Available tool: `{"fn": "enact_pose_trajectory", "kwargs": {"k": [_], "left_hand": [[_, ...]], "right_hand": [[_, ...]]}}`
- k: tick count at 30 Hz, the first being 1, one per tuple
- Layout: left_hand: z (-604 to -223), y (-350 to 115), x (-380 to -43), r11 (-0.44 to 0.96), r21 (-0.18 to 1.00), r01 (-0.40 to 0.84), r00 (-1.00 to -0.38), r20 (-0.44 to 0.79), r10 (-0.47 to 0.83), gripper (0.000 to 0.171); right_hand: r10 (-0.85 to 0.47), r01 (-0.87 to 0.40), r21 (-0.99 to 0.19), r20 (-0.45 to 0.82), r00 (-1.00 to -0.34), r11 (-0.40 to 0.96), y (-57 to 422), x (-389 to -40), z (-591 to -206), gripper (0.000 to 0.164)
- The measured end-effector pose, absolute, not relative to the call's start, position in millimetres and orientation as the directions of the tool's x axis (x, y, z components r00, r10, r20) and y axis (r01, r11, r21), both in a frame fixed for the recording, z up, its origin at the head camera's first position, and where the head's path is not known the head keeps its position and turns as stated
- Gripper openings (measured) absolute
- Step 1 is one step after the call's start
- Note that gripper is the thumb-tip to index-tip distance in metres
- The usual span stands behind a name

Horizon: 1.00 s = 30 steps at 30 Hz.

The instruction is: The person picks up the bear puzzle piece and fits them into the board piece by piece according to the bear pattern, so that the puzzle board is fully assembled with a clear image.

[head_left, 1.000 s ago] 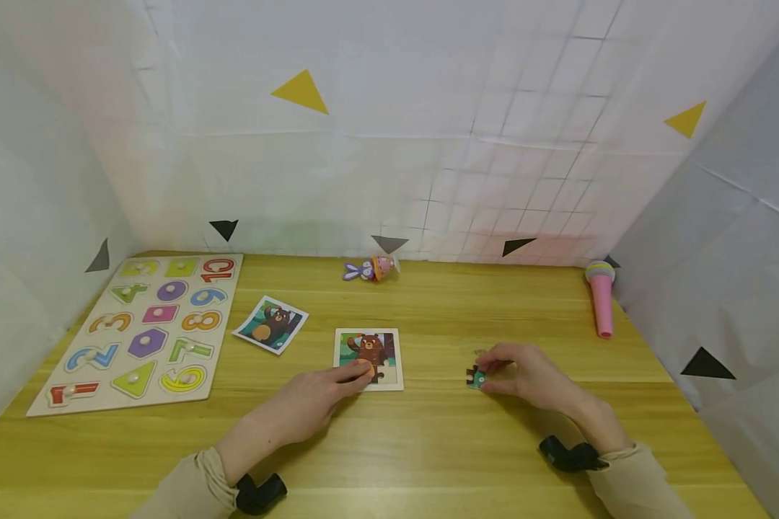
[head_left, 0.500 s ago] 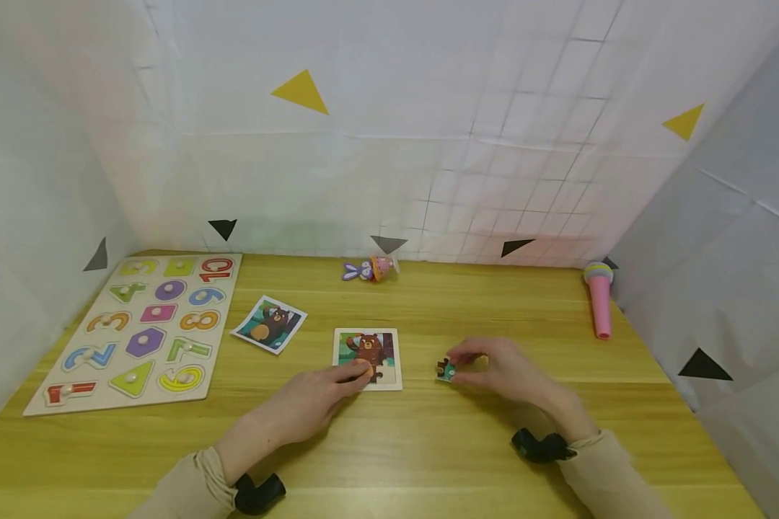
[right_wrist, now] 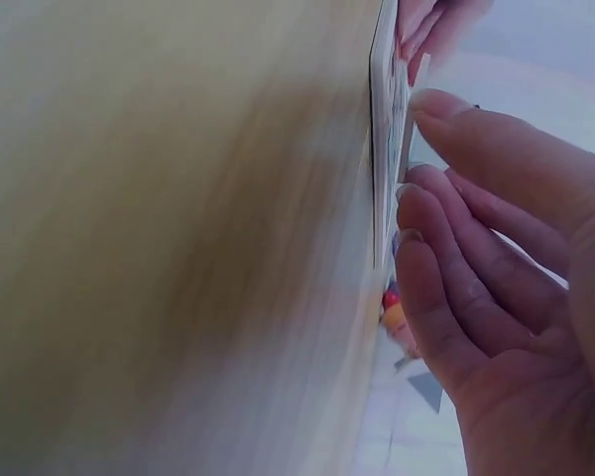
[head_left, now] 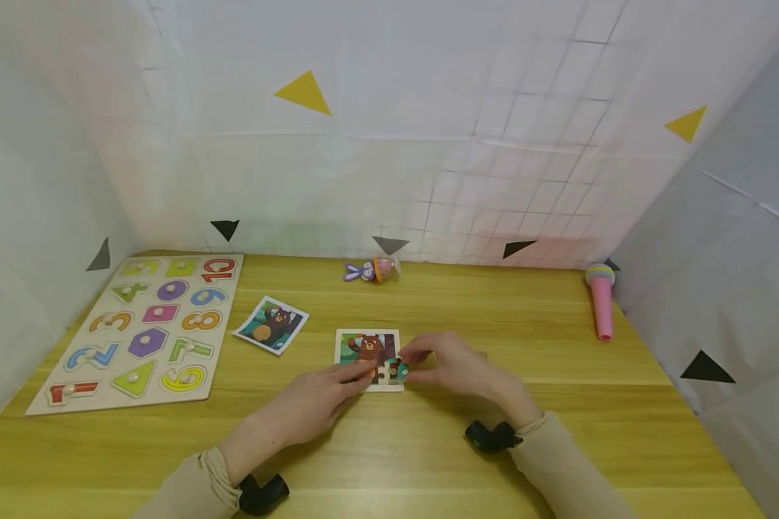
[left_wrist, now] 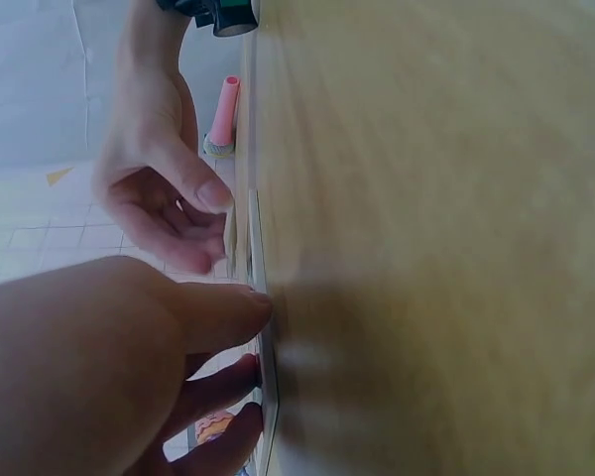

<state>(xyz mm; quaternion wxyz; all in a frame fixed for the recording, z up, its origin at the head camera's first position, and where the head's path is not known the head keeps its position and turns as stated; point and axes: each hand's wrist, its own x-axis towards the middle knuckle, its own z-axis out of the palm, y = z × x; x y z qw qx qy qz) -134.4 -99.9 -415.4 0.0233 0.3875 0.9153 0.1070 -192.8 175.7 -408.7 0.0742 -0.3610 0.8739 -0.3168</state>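
Note:
A square bear jigsaw puzzle point(head_left: 363, 346) in a pale frame lies flat on the wooden table, with a pale gap at its lower right. My left hand point(head_left: 311, 407) rests its fingertips on the puzzle's lower left part; the left wrist view has its thumb point(left_wrist: 228, 315) against the board. Between thumb and fingers, my right hand point(head_left: 461, 367) pinches a teal and brown puzzle piece point(head_left: 400, 370). That piece is over the gap at the frame's right side, tilted in the right wrist view. Whether it touches the board I cannot tell.
A bear picture card point(head_left: 271, 326) lies left of the puzzle, and a number peg board point(head_left: 221, 346) farther left. Toward the back is a small bunny toy point(head_left: 371, 270). A pink toy microphone point(head_left: 601, 303) lies at the right. White sheets point(head_left: 389, 180) surround the table.
My right hand has moved left with the puzzle piece, from the open table right of the puzzle to over its lower right corner. My left hand has stayed on the puzzle.

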Motion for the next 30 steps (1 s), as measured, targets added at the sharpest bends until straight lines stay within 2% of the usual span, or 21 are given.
{"fn": "enact_pose_trajectory", "kwargs": {"k": [19,30], "left_hand": [[-416,-95,-134,0.678,0.236,0.696,-0.706,0.053,0.707,0.039],[-420,-93,-133,0.684,0.277,0.675,-0.718,0.031,0.695,0.044]], "right_hand": [[-0.706,-0.626,-0.562,0.101,-0.701,0.541,154,-194,-417,0.026],[-0.687,-0.604,-0.56,0.083,-0.722,0.567,155,-192,-418,0.03]]}}
